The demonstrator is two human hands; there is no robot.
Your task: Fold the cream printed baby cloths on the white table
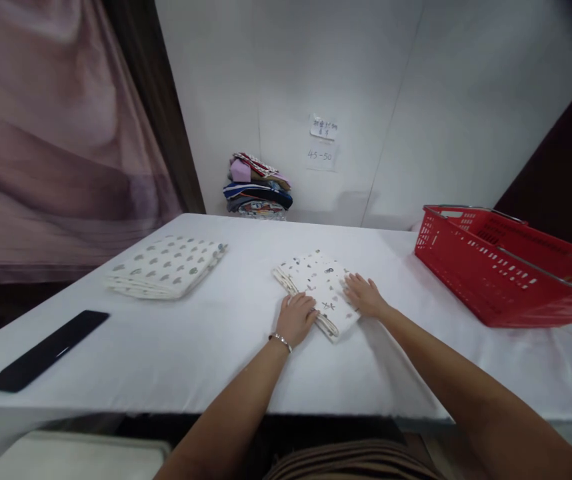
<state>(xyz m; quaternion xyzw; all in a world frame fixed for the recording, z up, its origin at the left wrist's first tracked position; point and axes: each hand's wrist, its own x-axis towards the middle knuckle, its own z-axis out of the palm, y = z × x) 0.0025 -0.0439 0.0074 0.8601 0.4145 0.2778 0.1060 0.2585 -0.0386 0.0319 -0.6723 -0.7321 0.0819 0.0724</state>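
A white folded cloth (pixel 319 283) with small dark and grey printed figures lies on the table in front of me, turned at a slant. Its stacked layers show along the near left edge. My left hand (pixel 296 319), with a bracelet at the wrist, rests at that layered edge, fingers stretched over it. On the opposite side, my right hand (pixel 365 295) lies flat with fingers spread on the cloth's right edge. Further left is a larger folded white cloth (pixel 169 267) with grey-green printed shapes, apart from both hands.
A red plastic basket (pixel 521 273) with metal handles stands at the right. A flat black strip (pixel 49 350) lies at the left of the white table (pixel 191 360). Behind the far edge is a stack of folded fabrics (pixel 259 190). A pink curtain (pixel 61 133) hangs at the left.
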